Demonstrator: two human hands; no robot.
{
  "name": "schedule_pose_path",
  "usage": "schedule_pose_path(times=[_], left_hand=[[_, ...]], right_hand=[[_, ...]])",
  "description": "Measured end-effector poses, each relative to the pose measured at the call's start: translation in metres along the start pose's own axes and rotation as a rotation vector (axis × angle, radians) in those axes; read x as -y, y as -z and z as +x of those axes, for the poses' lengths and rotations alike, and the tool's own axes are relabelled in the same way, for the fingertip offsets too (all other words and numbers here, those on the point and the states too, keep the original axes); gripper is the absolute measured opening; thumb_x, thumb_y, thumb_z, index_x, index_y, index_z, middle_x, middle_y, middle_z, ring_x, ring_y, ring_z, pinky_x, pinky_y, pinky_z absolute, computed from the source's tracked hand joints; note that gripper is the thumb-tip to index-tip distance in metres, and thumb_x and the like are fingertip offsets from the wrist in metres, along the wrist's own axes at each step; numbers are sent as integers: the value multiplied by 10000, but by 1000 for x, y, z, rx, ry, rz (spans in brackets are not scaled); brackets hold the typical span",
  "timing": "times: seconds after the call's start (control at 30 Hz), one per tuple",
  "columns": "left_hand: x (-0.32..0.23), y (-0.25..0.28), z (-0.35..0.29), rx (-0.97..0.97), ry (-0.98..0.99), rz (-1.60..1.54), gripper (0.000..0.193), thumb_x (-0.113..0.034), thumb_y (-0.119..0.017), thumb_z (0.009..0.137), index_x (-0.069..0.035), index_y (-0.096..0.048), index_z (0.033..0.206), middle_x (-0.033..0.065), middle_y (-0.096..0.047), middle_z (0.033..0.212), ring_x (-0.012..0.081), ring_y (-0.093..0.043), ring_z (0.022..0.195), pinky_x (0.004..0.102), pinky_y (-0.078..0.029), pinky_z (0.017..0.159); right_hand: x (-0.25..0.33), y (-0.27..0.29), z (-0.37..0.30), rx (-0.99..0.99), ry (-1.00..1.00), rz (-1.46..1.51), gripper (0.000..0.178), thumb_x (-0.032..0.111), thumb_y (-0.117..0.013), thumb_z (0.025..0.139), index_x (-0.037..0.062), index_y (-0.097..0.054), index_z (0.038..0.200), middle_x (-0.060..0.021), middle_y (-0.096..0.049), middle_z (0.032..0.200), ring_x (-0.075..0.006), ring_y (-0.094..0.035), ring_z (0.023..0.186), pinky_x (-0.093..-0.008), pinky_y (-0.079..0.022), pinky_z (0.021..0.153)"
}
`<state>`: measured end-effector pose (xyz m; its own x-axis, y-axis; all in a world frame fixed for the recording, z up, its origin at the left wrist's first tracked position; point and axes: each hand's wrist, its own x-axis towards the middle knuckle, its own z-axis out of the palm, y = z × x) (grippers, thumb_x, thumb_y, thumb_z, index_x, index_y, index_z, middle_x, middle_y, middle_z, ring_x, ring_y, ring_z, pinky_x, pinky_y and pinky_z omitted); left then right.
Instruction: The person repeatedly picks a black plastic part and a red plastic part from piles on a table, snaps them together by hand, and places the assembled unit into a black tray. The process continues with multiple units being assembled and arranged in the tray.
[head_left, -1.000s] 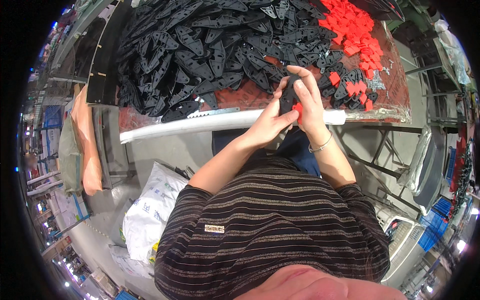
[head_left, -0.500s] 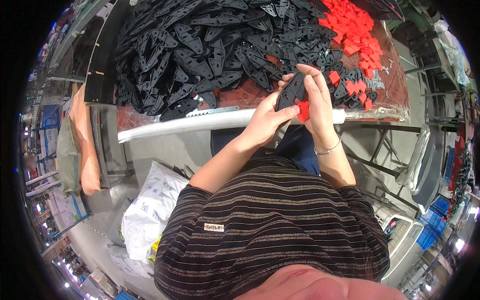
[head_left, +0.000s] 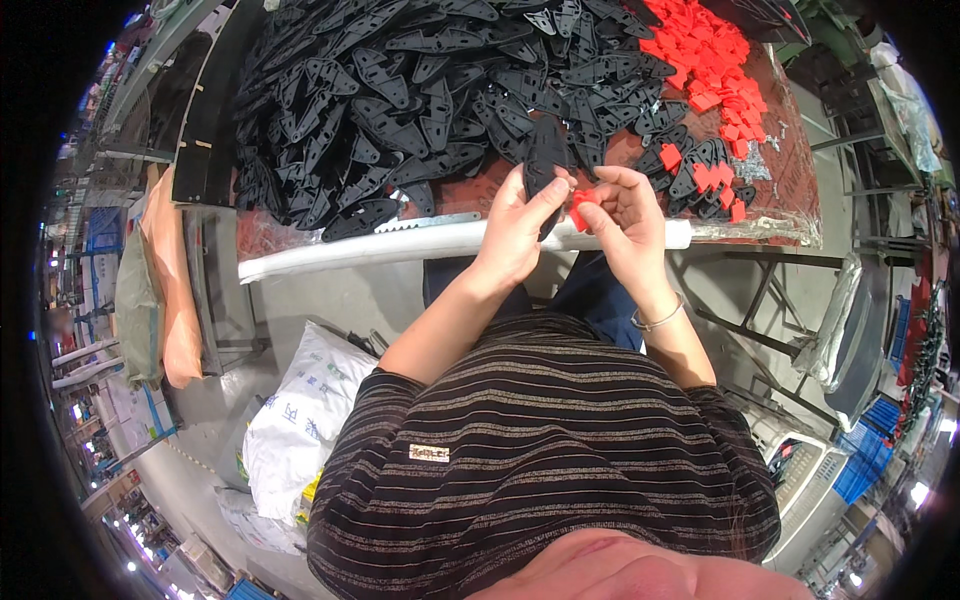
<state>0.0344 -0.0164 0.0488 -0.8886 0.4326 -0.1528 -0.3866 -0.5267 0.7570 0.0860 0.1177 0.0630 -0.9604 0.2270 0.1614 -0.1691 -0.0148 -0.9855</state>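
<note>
A long black plastic part (head_left: 545, 158), pointed at its end, stands up from my left hand (head_left: 515, 225), whose thumb and fingers are closed on it. Close beside it, my right hand (head_left: 632, 222) pinches a small red plastic piece (head_left: 582, 208) between thumb and fingers. Its other fingers are loosely curled. Both hands are over the table's near edge. Beyond them a big heap of similar black parts (head_left: 390, 110) covers much of the table, and a pile of red pieces (head_left: 715, 60) lies at the far right.
A white padded roll (head_left: 350, 257) runs along the front edge of the red-brown table (head_left: 265, 232). A toothed metal strip (head_left: 425, 222) lies just behind it. Some black parts with red pieces (head_left: 705, 175) sit at the right. A white sack (head_left: 300, 420) stands on the floor at left.
My hands have drawn apart slightly. The black part has moved left and turned more upright in my left hand, while the red piece has shifted left in my right fingers.
</note>
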Motion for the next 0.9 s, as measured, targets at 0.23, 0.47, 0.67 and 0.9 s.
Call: schedule_pose_path(times=[0.23, 0.47, 0.67, 0.9], left_hand=[[-4, 2, -2, 36, -31, 124, 147, -112, -611, 888, -36, -543, 995, 4, -579, 899, 55, -515, 791, 208, -424, 712], [-7, 3, 0, 73, -147, 369, 168, -98, -612, 882, -11, -548, 1011, 10, -595, 909, 64, -544, 838, 215, -446, 766], [-13, 8, -1, 102, -61, 281, 168, -101, -616, 881, -16, -556, 1012, 9, -592, 947, 68, -544, 874, 216, -442, 786], [-14, 5, -4, 97, 80, 97, 164, -125, -616, 887, -33, -555, 1008, -6, -576, 952, 59, -529, 871, 225, -433, 790]], right_hand=[[4, 1, 3, -9, 69, -144, 341, 28, -699, 792, 26, -481, 1055, -42, -597, 823, -88, -566, 707, -213, -463, 635], [16, 4, 6, 46, 205, -569, 345, 67, -722, 763, 22, -516, 1036, -80, -608, 828, -148, -584, 655, -245, -466, 590], [22, 4, 7, 102, 347, -698, 344, 82, -727, 757, 28, -526, 1032, -82, -607, 838, -157, -587, 650, -252, -470, 581], [7, 3, 5, 49, -51, 98, 325, 57, -708, 782, 39, -494, 1027, -15, -581, 817, -79, -554, 675, -210, -454, 590]])
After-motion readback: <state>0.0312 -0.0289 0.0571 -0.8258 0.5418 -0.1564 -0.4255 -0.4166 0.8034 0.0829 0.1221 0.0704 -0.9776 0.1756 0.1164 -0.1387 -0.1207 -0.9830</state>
